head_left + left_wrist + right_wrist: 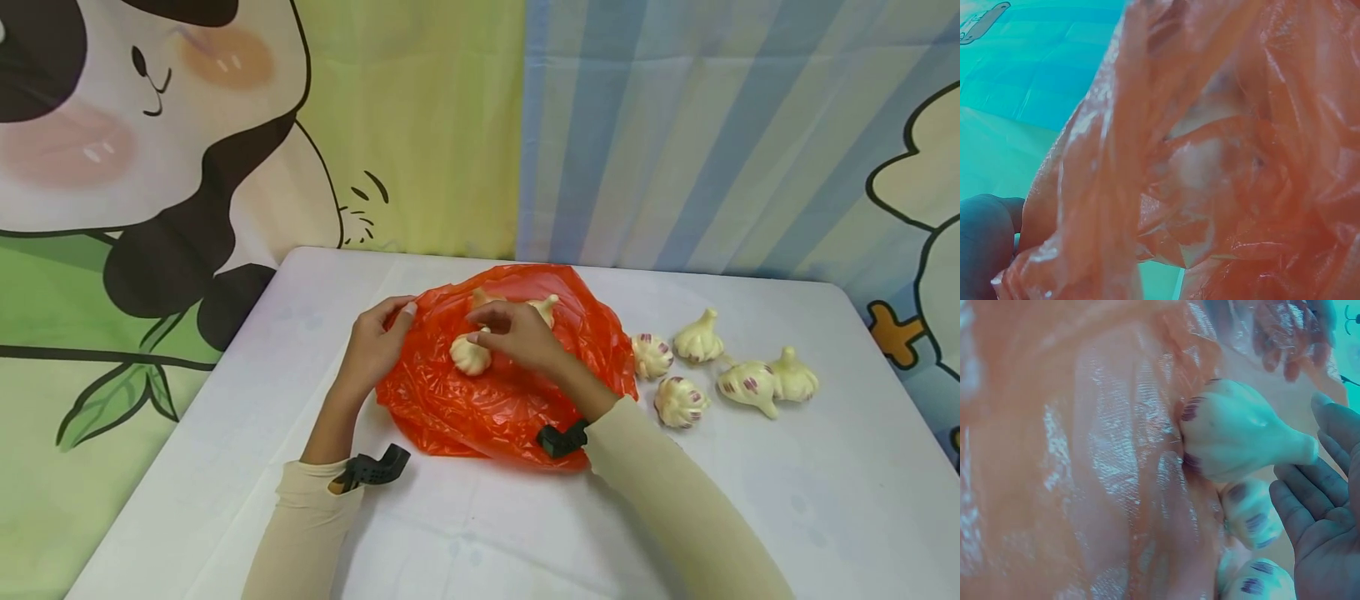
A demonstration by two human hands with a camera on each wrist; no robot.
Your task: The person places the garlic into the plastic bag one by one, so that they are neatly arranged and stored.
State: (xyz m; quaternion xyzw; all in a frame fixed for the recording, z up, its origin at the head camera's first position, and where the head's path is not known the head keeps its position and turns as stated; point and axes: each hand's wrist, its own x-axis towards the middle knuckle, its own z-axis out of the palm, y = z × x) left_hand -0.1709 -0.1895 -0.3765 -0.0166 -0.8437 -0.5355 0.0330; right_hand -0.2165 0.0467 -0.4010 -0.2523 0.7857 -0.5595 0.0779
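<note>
A red plastic bag (pixel 480 417) lies spread on the table, its mouth gathered up at the left. My left hand (pixel 372 346) pinches the bag's left edge between thumb and fingers. On the bag, a pale garlic bulb (pixel 470 356) has its stem beside my right hand (pixel 517 333). In the right wrist view that bulb (pixel 1235 431) shows purple streaks. Around its stem my right thumb and fingers are spread, with a gap between them. Two more bulbs (pixel 1250 515) sit below it there. Crumpled bag plastic (pixel 1104 187) fills most of the left wrist view.
Several garlic bulbs (pixel 697 337) lie loose on the white table (pixel 840 500) to the right of the bag. A cartoon-printed curtain (pixel 427 125) hangs behind the table. Both wrists wear black camera mounts (pixel 378 465).
</note>
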